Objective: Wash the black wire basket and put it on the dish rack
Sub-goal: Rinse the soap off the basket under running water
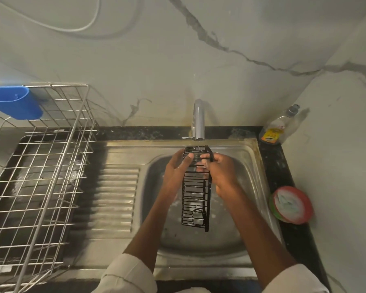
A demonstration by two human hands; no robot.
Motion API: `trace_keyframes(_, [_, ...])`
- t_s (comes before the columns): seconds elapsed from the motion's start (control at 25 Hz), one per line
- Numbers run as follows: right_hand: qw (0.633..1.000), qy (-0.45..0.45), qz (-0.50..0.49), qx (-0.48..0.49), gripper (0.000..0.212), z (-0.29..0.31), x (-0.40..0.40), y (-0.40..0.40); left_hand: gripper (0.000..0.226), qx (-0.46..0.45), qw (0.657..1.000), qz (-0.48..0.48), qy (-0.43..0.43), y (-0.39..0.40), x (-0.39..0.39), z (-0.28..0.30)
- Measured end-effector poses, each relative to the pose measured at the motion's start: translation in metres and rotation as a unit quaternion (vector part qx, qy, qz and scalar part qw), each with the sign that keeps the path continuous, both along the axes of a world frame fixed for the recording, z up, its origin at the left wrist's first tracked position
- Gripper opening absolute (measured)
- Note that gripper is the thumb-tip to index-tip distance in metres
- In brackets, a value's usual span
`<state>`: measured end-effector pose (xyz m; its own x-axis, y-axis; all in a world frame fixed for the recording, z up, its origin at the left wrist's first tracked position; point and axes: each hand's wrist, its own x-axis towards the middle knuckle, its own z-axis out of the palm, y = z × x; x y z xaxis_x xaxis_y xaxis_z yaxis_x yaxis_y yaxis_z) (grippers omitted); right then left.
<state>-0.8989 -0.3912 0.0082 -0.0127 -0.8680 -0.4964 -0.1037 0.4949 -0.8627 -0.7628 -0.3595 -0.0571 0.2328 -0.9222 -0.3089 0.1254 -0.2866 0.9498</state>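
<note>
A long, narrow black wire basket (195, 195) hangs lengthwise over the steel sink basin (249, 166), its far end under the tap (199, 119), where water runs onto it. My left hand (178, 168) grips the basket's left side near the top, thumb over the wires. My right hand (220, 170) holds the right side at the same height, fingers curled through the wires. The silver wire dish rack (51, 166) stands to the left on a dark tray, with nothing on its lower grid.
A blue plastic holder (15, 102) hangs on the rack's back left corner. A ribbed drainboard (116, 193) lies between rack and basin. A dish soap bottle (279, 127) stands in the back right corner. A round red tub of cleaning paste (292, 205) sits on the right counter.
</note>
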Motion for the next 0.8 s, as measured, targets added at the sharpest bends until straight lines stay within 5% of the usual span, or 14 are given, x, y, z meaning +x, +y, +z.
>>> trace_keyframes(0.24, [0.999,0.009,0.03,-0.015,0.017,0.006,0.01,-0.013,0.039,-0.002,1.0,0.031,-0.002,-0.004,0.004,0.009])
trace_keyframes(0.8, [0.999,-0.026,0.016,-0.018,0.017,0.026,-0.014,0.01,0.049,-0.01,1.0,-0.004,0.009,0.002,-0.002,0.007])
